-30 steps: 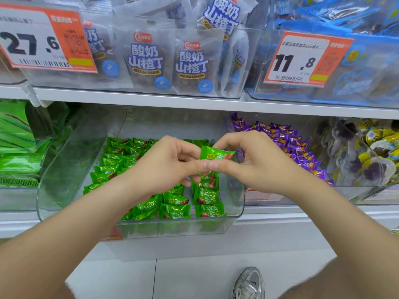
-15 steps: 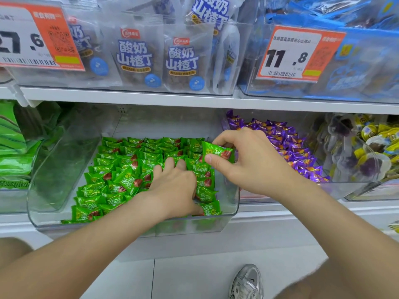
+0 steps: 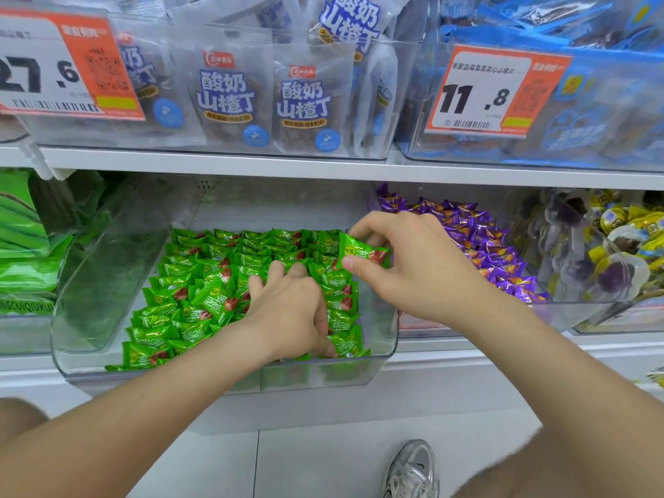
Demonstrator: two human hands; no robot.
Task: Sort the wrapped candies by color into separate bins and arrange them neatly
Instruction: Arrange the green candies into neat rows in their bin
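Shelving: white store shelf (image 3: 215,163) ran across the view, with two levels showing.
Upper level: clear tubs held frosted snack pouches with blue print (image 3: 230,98). An orange-and-white price tag reading 27.6 (image 3: 54,70) and a second price tag reading 11.8 (image 3: 481,95) hung at the front.
Green bin: clear plastic scoop-front bin (image 3: 107,282) sat on the lower level, centre-left. Its floor was covered by green wrapped candies (image 3: 201,282), lying in fairly even rows at the back and looser toward the front left.
Purple bin: purple wrapped candies (image 3: 478,239) filled the next bin to the right, parted from the green ones by the clear walls.
Left hand: left hand (image 3: 287,310) lay palm down on the green pile near the bin's front right. Its fingertips were sunk among the wrappers and its thumb was low by the front wall. Could not tell whether it held a piece.
Right hand: right hand (image 3: 413,271) hung over the bin's right rear, its thumb and forefinger pinching one piece.
Held piece: single green candy with red fruit print (image 3: 363,251) was tilted, just above the right edge of the pile.
Floor: silver-grey sneaker (image 3: 413,469) stood on pale tile.
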